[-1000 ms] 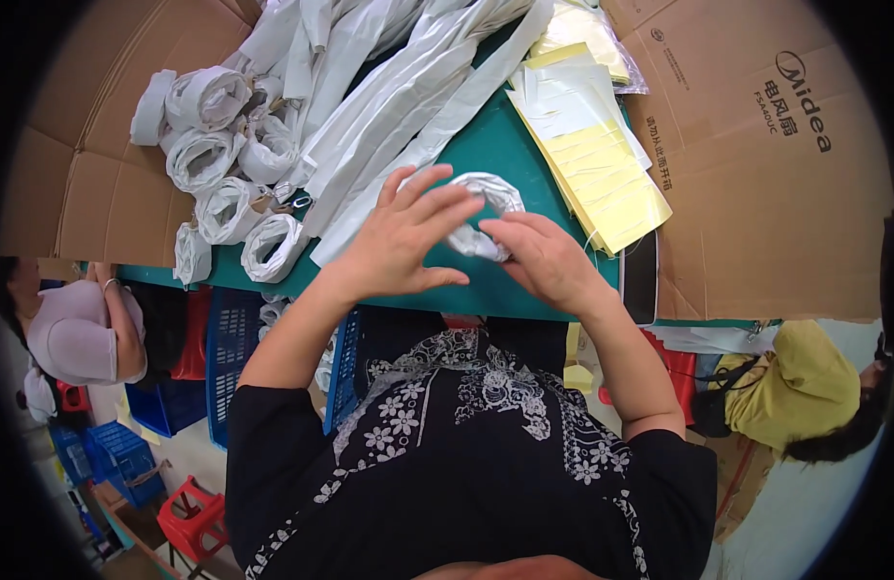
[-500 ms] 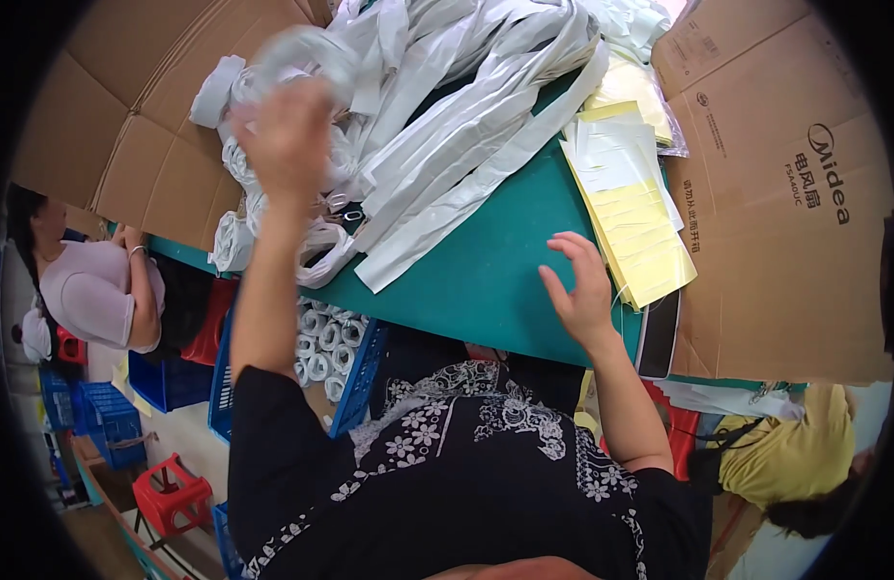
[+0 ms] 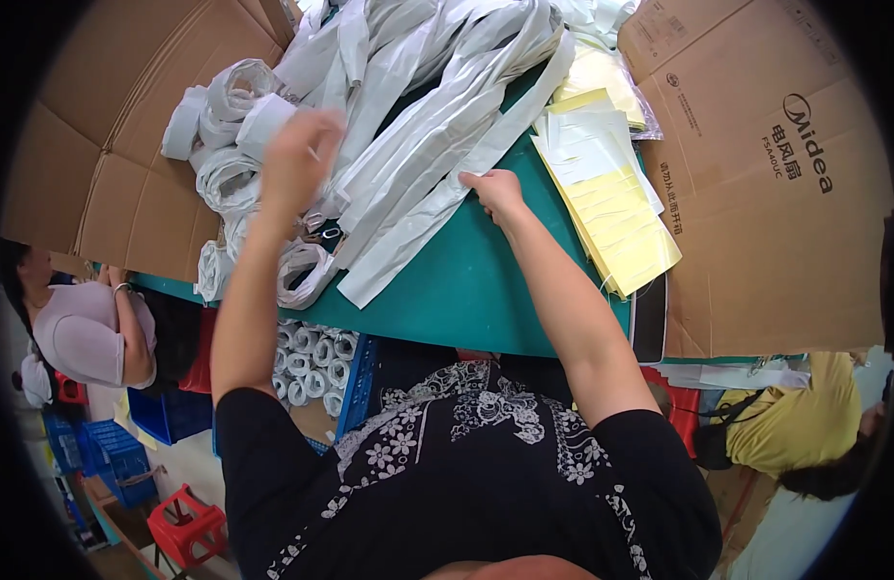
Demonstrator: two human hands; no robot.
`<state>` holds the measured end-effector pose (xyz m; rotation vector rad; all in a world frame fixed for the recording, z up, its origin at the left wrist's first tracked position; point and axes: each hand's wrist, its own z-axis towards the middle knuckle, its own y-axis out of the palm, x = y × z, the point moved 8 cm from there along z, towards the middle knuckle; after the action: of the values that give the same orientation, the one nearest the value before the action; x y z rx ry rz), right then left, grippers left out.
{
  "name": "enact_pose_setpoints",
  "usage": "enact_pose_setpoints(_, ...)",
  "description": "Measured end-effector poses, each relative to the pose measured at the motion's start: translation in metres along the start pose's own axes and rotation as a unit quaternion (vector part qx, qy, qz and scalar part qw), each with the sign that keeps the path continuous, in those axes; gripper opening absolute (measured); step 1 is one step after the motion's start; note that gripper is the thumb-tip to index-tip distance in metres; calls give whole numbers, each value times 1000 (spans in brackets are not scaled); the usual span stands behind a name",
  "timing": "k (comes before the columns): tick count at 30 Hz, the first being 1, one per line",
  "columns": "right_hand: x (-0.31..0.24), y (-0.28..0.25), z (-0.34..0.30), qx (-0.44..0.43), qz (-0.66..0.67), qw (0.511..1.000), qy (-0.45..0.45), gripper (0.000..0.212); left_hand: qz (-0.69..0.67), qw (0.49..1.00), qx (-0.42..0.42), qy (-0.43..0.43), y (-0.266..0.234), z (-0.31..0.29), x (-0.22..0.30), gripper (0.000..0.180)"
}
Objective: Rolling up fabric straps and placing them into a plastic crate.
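Long white flat strips [image 3: 408, 184] lie in a loose heap across the green table. At the right edge of the heap, my right hand [image 3: 495, 191] pinches the edge of the outermost white strip [image 3: 423, 220] between thumb and fingers. Smeared by motion, my left hand [image 3: 300, 162] is over the left side of the heap, beside a pile of rolled white strips [image 3: 227, 179]; its fingers are too blurred to read. Small metal pieces [image 3: 323, 232] lie below it, near an open coil of strip [image 3: 305, 274].
A stack of yellow and white sheets [image 3: 611, 203] lies on the green table [image 3: 466, 280] at right. Cardboard walls [image 3: 756, 193] stand on both sides. Below the table edge, a blue crate [image 3: 355, 387] holds many rolls. Other people sit at far left and right; a red stool [image 3: 186, 525] stands lower left.
My right hand has moved left and forward from above the bare tabletop and taken hold of a strip's edge. The ring-shaped roll at my left hand now rests on the pile; that hand has moved down.
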<state>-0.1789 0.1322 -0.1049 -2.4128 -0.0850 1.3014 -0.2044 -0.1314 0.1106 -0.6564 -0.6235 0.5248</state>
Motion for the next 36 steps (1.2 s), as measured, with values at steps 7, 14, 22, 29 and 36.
enact_pose_setpoints(7, 7, -13, -30, -107, 279, 954, -37, 24, -144, 958, -219, -114, 125, -106, 59, 35)
enact_pose_setpoints(14, 41, -39, -56, -82, 271, 958, -47, 17, -440, 800, -272, -305, 197, -156, 97, 24)
enact_pose_setpoints(22, 66, -48, -60, -122, 419, 900, 1, 18, -355, 904, -211, -107, 143, -158, 119, 51)
enact_pose_setpoints(29, 56, -34, -77, -175, 440, 880, -25, 20, -595, 623, -287, -419, 181, -205, 149, 30)
enact_pose_setpoints(36, 63, -37, -67, -145, 378, 914, -6, 18, -673, 535, -231, -455, 175, -215, 140, 28)
